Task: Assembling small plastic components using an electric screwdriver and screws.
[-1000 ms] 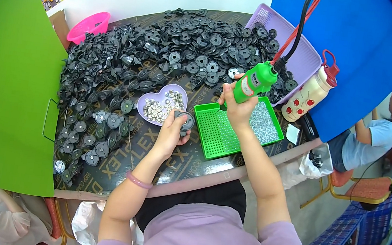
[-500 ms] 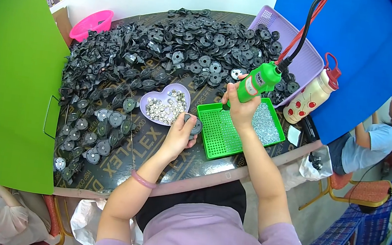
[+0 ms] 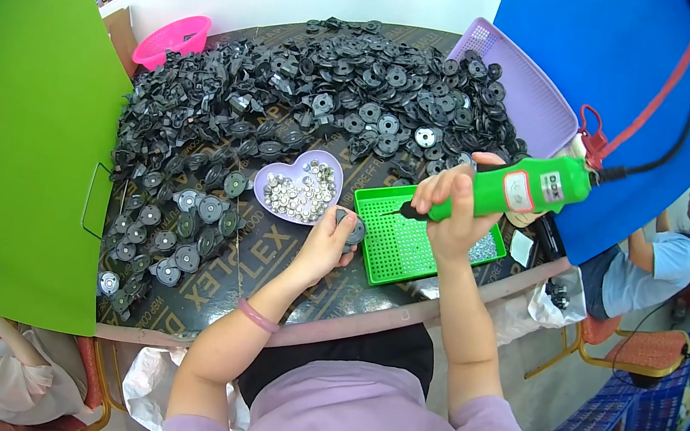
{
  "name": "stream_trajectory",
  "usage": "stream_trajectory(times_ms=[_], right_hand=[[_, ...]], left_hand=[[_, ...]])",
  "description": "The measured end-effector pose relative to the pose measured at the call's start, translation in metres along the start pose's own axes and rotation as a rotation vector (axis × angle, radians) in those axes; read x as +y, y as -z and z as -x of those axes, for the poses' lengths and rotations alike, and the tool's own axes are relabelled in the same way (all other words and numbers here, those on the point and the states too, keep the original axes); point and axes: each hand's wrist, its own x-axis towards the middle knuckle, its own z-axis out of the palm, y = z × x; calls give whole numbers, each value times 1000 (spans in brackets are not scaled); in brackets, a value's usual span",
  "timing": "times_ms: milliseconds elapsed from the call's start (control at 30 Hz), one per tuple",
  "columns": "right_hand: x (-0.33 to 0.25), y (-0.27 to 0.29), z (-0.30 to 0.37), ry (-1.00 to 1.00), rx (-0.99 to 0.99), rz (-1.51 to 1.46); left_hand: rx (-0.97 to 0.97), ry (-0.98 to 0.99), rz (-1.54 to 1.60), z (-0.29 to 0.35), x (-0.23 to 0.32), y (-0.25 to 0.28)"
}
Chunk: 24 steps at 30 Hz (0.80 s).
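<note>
My left hand (image 3: 326,248) grips a round black plastic part (image 3: 352,228) at the table's front, just below a heart-shaped lilac dish (image 3: 261,180) of small silvery metal pieces. In my right hand (image 3: 457,205) is a green electric screwdriver (image 3: 529,186), held nearly level. Its thin bit points left, toward the part, with a gap between them. Beneath the tool lies a green perforated tray (image 3: 385,242) with many small screws (image 3: 486,248) at its right end, partly hidden by my right hand and wrist.
A large heap of black plastic parts (image 3: 292,88) covers the table's back and left. A pink basket (image 3: 159,42) and a lilac basket (image 3: 540,102) stand behind it. Green (image 3: 36,134) and blue (image 3: 605,58) panels flank the table. Other people (image 3: 660,246) sit on both sides.
The screwdriver has swung from steep to nearly level, its cord end moving right and its bit now pointing left. My left hand keeps its grip on the round part.
</note>
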Motion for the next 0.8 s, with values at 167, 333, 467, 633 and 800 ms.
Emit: stream_trajectory(times_ms=[167, 333, 467, 633, 800], right_hand=[[6, -8, 17, 10, -90, 51], [12, -13, 22, -40, -121, 53], [17, -16, 24, -66, -130, 64], [18, -20, 26, -98, -123, 55], [16, -24, 28, -68, -81, 32]], left_hand=[[19, -10, 26, 0, 0, -3], [7, -28, 30, -2, -2, -3], [-2, -80, 14, -3, -6, 0], [39, -106, 71, -3, -9, -4], [2, -83, 293, 0, -3, 1]])
